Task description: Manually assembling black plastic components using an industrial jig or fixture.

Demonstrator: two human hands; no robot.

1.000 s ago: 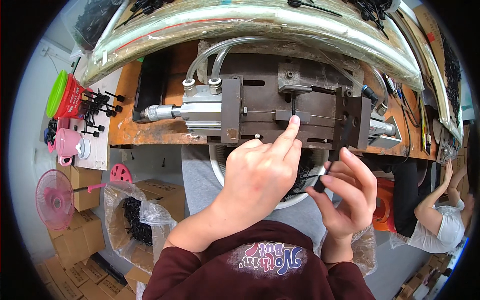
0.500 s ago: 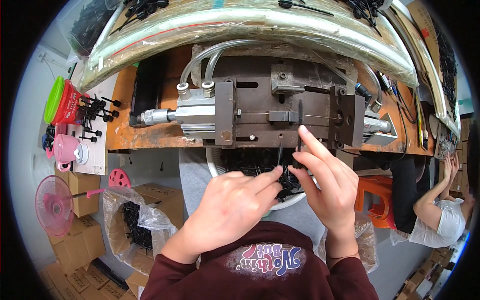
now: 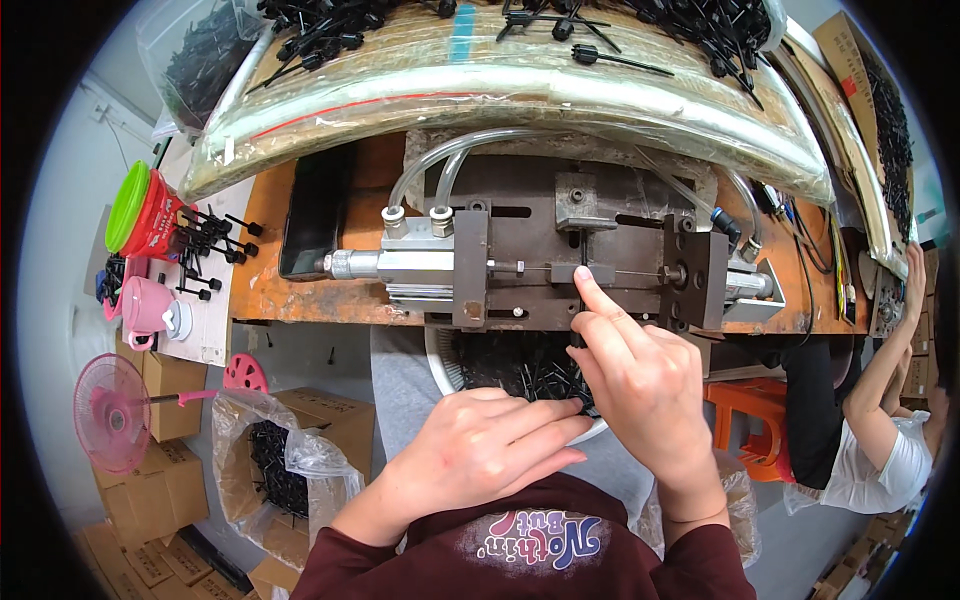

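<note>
My right hand [image 3: 640, 375] stretches its index finger to the lower end of a thin black rod [image 3: 584, 247], which lies across the small grey block [image 3: 566, 274] in the middle of a dark metal fixture [image 3: 535, 240]. Its other fingers are curled round another black part [image 3: 576, 337], mostly hidden. Lower and to the left, my left hand [image 3: 490, 440] hovers over a white basin [image 3: 440, 362] of black parts [image 3: 510, 365]. Its fingers are close together, with a dark bit at the tips that I cannot make out.
Air cylinders with clear hoses [image 3: 430, 170] flank the fixture. A plastic-covered shelf [image 3: 420, 105] above holds black brush-like parts [image 3: 615, 60]. Left are a red tub [image 3: 150, 222], a pink cup [image 3: 146, 305] and a fan [image 3: 112, 410]. A co-worker's arm [image 3: 885, 350] shows at right.
My right index finger has moved left and now meets the rod at the block. My left hand has drawn down from the fixture's edge. The left cylinder's nutted shaft reaches further out. The view has shifted.
</note>
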